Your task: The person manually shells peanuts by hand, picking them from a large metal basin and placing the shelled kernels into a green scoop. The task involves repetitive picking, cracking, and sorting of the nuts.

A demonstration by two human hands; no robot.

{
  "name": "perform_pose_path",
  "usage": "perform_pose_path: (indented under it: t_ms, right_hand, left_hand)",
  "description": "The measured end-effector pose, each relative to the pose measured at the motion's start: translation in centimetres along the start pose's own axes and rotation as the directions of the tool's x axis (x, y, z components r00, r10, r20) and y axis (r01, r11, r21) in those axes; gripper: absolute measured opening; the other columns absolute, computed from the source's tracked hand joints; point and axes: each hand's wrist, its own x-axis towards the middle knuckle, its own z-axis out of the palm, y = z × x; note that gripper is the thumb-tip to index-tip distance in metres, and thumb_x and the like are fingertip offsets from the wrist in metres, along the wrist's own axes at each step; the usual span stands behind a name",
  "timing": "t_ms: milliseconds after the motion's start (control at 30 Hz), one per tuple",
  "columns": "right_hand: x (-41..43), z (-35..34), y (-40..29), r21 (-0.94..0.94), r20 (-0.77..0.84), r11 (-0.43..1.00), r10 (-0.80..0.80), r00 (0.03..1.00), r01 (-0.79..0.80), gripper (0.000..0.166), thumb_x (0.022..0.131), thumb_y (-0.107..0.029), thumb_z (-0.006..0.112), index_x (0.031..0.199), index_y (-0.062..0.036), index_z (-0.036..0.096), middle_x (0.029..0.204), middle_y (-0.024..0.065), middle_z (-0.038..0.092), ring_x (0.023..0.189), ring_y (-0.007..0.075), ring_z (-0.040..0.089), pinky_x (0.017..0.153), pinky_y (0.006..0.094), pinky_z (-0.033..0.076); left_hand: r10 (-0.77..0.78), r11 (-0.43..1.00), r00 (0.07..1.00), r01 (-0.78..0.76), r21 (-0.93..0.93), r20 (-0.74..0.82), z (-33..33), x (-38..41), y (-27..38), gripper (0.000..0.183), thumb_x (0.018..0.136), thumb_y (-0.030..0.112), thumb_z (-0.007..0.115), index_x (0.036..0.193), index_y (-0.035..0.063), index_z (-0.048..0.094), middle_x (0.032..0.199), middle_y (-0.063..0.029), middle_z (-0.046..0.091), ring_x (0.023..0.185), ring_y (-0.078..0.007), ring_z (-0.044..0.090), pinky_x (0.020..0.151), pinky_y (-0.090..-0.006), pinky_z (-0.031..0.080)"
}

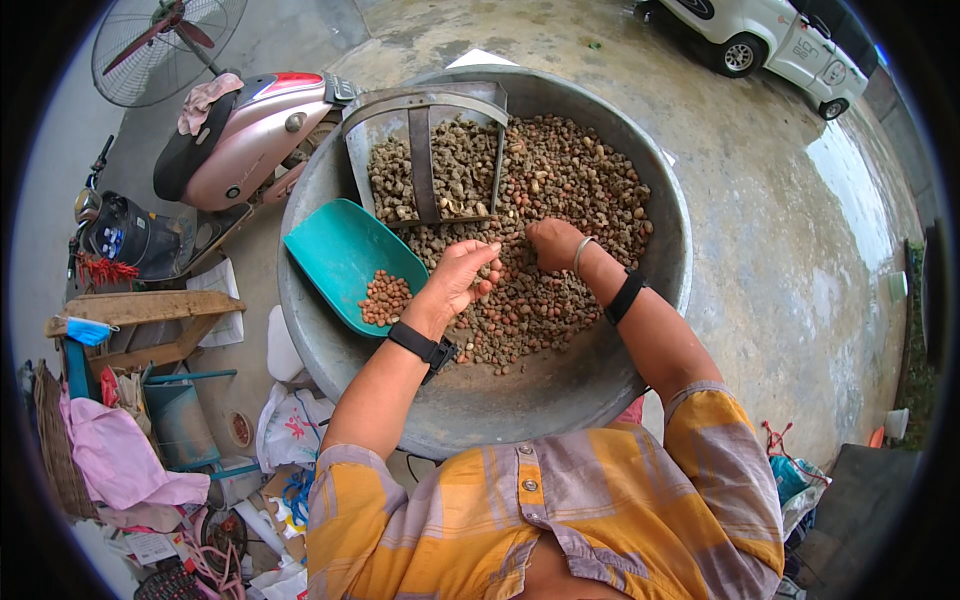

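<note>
A wide round metal basin (667,217) holds a heap of reddish peanut kernels mixed with brown clods (577,172). My left hand (459,279) hangs over the middle of the heap, its thumb and fingers curled; whether anything lies between them is not plain. Just right of it, my right hand (553,244) reaches down to the mix, fingertips partly hidden. Beside my left wrist a green plastic scoop (337,247) leans on the basin's left side with a small pile of peanut kernels (385,298) in it. A metal scoop with a strap handle (422,165), full of brown clods, rests at the back left.
A pink scooter (247,165) and a floor fan (169,45) stand at the upper left. Along the left lie a wooden frame (150,306), a pink cloth (124,450) and plastic bags (294,427). A white vehicle (780,45) is parked far right, on wet concrete.
</note>
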Motion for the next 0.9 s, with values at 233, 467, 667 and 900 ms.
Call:
perform_pose_path:
  t_ms: [233, 467, 667, 900]
  right_hand:
    - [0.4, 0.5, 0.9, 0.04, -0.056, 0.997, -0.069, 0.996, 0.071, 0.017, 0.06, -0.003, 0.058, 0.077, -0.0014, 0.058, 0.069, 0.014, 0.059, 0.069, 0.031, 0.058, 0.061, 0.0376, 0.047]
    - [0.7, 1.3, 1.2, 0.138, -0.124, 0.986, -0.078, 0.989, 0.095, 0.023, 0.06, -0.002, 0.058, 0.083, -0.0021, 0.06, 0.074, 0.0145, 0.061, 0.073, 0.031, 0.059, 0.065, 0.0382, 0.047]
    - [0.3, 0.7, 0.8, 0.17, -0.129, 0.978, -0.102, 0.986, 0.123, 0.014, 0.063, -0.002, 0.057, 0.076, -0.0009, 0.06, 0.075, 0.0166, 0.06, 0.073, 0.0319, 0.059, 0.064, 0.0379, 0.048]
    - [0.1, 0.2, 0.3, 0.153, -0.126, 0.981, -0.097, 0.987, 0.116, 0.018, 0.062, -0.001, 0.057, 0.079, -0.0013, 0.059, 0.075, 0.0159, 0.06, 0.075, 0.0319, 0.059, 0.066, 0.0384, 0.047]
  left_hand:
    - [0.001, 1.0, 1.0, -0.001, -0.004, 0.01, 0.0, 0.1, -0.1, 0.013, 0.083, 0.016, 0.058, 0.081, 0.007, 0.049, 0.074, -0.0024, 0.053, 0.06, -0.0084, 0.051, 0.044, -0.0175, 0.04]
    - [0.008, 1.0, 1.0, -0.008, 0.002, 0.011, -0.1, 0.1, -0.1, 0.013, 0.083, 0.016, 0.058, 0.082, 0.0069, 0.049, 0.074, -0.0026, 0.053, 0.06, -0.0088, 0.051, 0.043, -0.0175, 0.04]
    - [0.007, 1.0, 1.0, -0.007, 0.017, -0.008, 0.0, 0.2, -0.2, 0.013, 0.083, 0.016, 0.058, 0.081, 0.0064, 0.049, 0.073, -0.0026, 0.053, 0.06, -0.0087, 0.052, 0.043, -0.0175, 0.04]
    - [0.008, 0.999, 1.0, -0.007, 0.052, -0.023, 0.1, 0.2, -0.4, 0.013, 0.083, 0.016, 0.059, 0.08, 0.0063, 0.05, 0.072, -0.002, 0.053, 0.06, -0.0083, 0.052, 0.044, -0.0174, 0.041]
